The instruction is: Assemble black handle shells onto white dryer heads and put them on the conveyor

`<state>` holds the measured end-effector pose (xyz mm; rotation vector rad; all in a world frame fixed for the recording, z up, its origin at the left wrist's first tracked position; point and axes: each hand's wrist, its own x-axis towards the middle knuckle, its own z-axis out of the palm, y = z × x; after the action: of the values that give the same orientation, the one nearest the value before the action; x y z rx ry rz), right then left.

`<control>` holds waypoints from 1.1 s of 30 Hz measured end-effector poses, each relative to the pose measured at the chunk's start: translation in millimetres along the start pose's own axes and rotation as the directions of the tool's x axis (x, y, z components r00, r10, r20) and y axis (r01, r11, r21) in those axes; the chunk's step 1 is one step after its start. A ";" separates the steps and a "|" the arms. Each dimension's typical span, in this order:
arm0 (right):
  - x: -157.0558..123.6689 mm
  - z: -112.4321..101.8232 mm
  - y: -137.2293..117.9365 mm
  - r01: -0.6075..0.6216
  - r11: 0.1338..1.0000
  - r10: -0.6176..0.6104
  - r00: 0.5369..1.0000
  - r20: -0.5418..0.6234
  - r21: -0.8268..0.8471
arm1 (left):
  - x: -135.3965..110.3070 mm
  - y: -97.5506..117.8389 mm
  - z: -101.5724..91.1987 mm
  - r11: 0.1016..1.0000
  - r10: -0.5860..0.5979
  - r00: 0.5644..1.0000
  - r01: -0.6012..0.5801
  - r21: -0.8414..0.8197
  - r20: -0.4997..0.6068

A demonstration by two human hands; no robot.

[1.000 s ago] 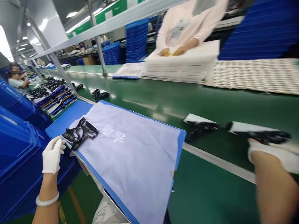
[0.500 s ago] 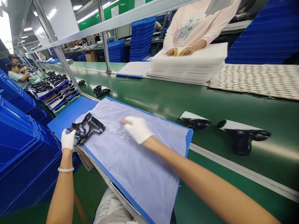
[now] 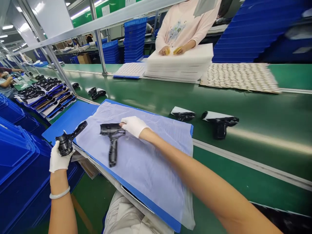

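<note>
My left hand (image 3: 58, 159), in a white glove, grips a black plastic shell half (image 3: 68, 140) and holds it up at the left edge of the blue board (image 3: 70, 118). My gloved right hand (image 3: 133, 125) grips the barrel end of a second black shell half (image 3: 112, 138), whose handle points toward me. That piece sits over the white cloth (image 3: 146, 156) that covers the board.
A green conveyor belt (image 3: 255, 117) runs behind the board with two white-and-black units (image 3: 219, 121) on it and another pair (image 3: 96, 92) farther left. A person in a pink top (image 3: 185, 24) stands opposite at stacked white trays (image 3: 180, 63). Blue bins (image 3: 17, 156) sit at my left.
The two black shell halves that lay together on the cloth are now apart: my left hand lifted one leftward, my right hand came in and took hold of the other.
</note>
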<state>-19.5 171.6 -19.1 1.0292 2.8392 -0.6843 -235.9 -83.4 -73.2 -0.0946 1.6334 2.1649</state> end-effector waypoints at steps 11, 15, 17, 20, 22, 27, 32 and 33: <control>-88.4 5.7 51.2 -0.451 0.892 0.445 0.886 -0.132 -0.017 | -60.9 -7.0 45.5 0.955 -0.212 0.962 0.241 -0.171 0.169; -104.1 38.8 42.8 -0.462 0.887 0.462 0.887 -0.016 0.015 | -79.0 -19.1 66.2 0.923 -0.285 0.906 0.348 -0.167 0.314; -106.4 45.6 47.4 -0.437 0.879 0.453 0.890 -0.048 0.192 | -87.5 -26.6 75.0 0.906 -0.315 0.867 0.396 -0.151 0.388; -115.5 43.6 56.5 -0.267 0.667 0.393 0.919 -0.024 0.695 | -101.4 -40.0 84.8 0.893 -0.356 0.823 0.439 -0.098 0.442; -128.6 39.3 59.3 -0.098 0.437 0.262 0.965 -0.023 0.894 | -110.5 -50.4 88.8 0.889 -0.384 0.803 0.455 -0.054 0.455; -162.3 47.7 55.9 0.333 0.526 0.035 0.911 -0.411 0.783 | -126.7 -73.9 94.0 0.933 -0.342 0.716 0.338 0.127 0.608; -163.3 77.9 58.6 0.454 0.891 -0.263 0.555 -0.790 0.022 | -138.9 -77.5 103.6 0.962 -0.241 0.584 0.038 0.271 0.775; -161.7 82.0 60.0 0.417 0.904 -0.316 0.501 -0.806 -0.095 | -142.0 -76.0 106.0 0.962 -0.231 0.574 0.013 0.273 0.785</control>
<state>134.8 81.2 -86.0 0.8969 3.9741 -0.4469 -57.9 -9.4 -66.4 0.7460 1.2287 1.4814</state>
